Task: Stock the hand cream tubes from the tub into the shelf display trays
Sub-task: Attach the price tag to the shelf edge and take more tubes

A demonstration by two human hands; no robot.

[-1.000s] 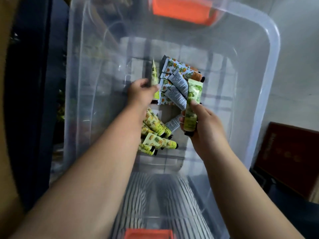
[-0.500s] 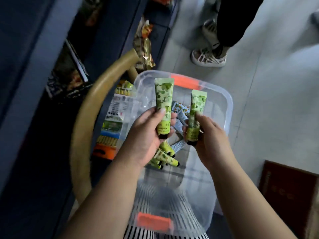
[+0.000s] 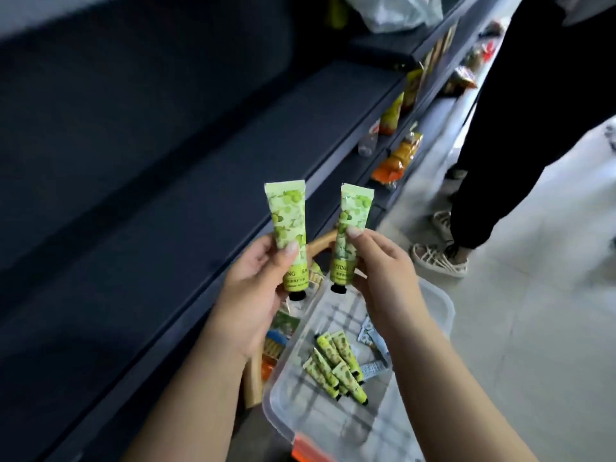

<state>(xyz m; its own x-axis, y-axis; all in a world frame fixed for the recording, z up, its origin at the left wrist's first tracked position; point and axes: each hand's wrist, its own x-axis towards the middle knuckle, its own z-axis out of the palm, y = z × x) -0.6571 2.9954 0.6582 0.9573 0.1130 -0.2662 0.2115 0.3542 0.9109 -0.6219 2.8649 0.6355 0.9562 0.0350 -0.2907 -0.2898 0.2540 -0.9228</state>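
From my head camera: my left hand (image 3: 256, 288) pinches one green tube (image 3: 287, 228), my right hand (image 3: 383, 275) another (image 3: 350, 228), both upright, caps down, just beside each other. The dark shelf (image 3: 206, 181) lies left, nearer my left hand. Roughly seven tubes (image 3: 336, 365) remain in the tub (image 3: 443, 308).
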